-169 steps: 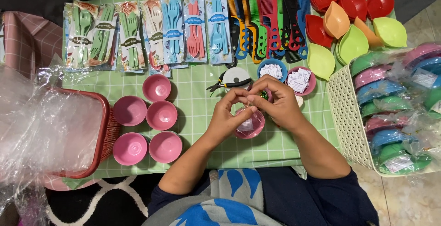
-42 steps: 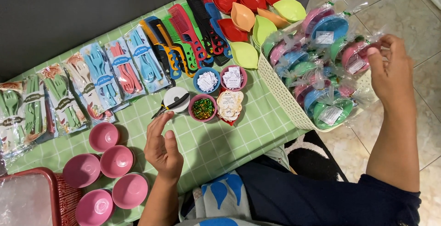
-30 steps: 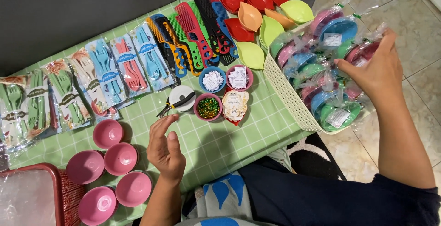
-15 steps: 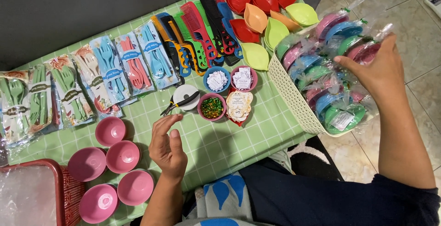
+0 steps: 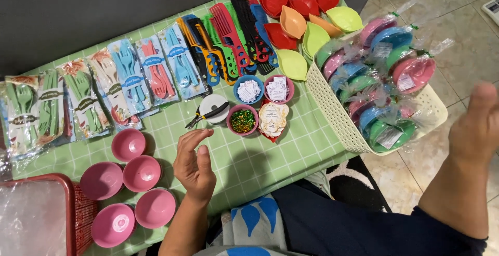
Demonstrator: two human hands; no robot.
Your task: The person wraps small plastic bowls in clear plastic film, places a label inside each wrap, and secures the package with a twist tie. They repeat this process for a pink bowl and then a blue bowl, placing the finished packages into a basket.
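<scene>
My left hand (image 5: 193, 166) hovers over the green checked tablecloth (image 5: 260, 157), fingers loosely spread and curled, holding nothing, just below the small pink bowl of green glitter (image 5: 243, 120); my right hand (image 5: 475, 126) is off the table edge beside the white basket (image 5: 332, 110), blurred, fingers look open and empty. That basket is packed with cellophane-wrapped bowls (image 5: 395, 74) in pink, blue and green. Near the glitter bowl: a blue bowl (image 5: 248, 90) and a pink bowl (image 5: 278, 87) holding small paper tags, plus five empty pink bowls (image 5: 128, 183) to my left.
</scene>
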